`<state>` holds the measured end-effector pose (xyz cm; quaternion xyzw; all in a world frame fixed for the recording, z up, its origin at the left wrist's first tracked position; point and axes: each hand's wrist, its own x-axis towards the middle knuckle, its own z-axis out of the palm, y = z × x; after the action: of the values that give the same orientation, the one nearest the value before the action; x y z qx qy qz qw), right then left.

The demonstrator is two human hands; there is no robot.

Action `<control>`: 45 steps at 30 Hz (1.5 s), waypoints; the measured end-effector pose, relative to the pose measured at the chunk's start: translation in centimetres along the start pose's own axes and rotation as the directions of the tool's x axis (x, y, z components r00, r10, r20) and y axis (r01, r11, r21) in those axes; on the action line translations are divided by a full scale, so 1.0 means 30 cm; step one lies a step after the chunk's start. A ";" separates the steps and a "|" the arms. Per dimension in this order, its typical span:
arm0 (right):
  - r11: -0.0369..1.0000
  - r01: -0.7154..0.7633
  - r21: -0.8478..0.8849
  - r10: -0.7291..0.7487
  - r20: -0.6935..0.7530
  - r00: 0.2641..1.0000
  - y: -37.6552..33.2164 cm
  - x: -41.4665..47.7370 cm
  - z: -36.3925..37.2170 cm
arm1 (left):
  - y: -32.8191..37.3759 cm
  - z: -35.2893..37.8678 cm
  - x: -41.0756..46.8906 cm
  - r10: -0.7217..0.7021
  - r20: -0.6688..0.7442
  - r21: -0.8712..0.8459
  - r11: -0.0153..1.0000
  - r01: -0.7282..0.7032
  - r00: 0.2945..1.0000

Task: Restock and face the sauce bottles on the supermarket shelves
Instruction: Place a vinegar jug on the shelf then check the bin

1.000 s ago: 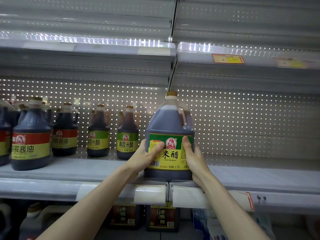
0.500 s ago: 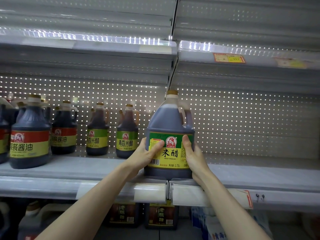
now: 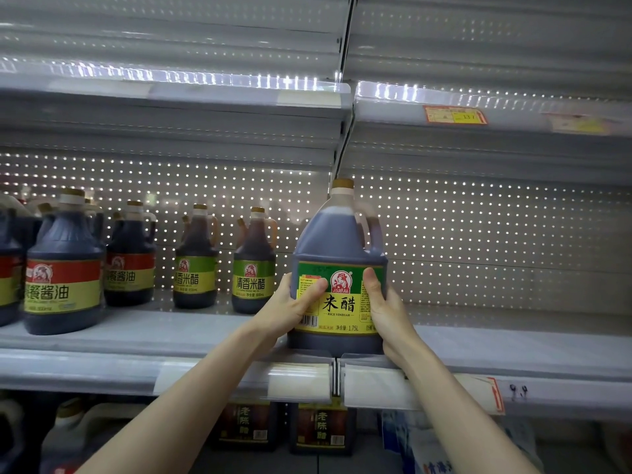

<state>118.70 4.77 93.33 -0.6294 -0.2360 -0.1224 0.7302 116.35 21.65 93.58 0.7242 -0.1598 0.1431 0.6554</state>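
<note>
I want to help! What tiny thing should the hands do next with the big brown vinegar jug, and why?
Probably let go. The big dark plastic jug with the green-and-yellow label seems to stand at the front edge of the grey metal shelf, label facing out, left hand and right hand gripping its sides.

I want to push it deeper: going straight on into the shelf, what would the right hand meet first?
Beyond the rice vinegar jug it grips, the right hand likely meets only the perforated back panel; depth is unclear.
</note>
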 end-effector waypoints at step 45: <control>0.925 0.165 -0.342 -0.206 -0.087 0.975 -0.303 -0.602 0.394 | 0.272 -0.347 -0.765 0.218 -0.087 0.323 0.929 -0.179 0.972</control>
<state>96.62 12.57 93.31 -0.7096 -0.2259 -0.2670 0.6117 92.11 32.28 92.41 0.7889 -0.1673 0.2761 0.5228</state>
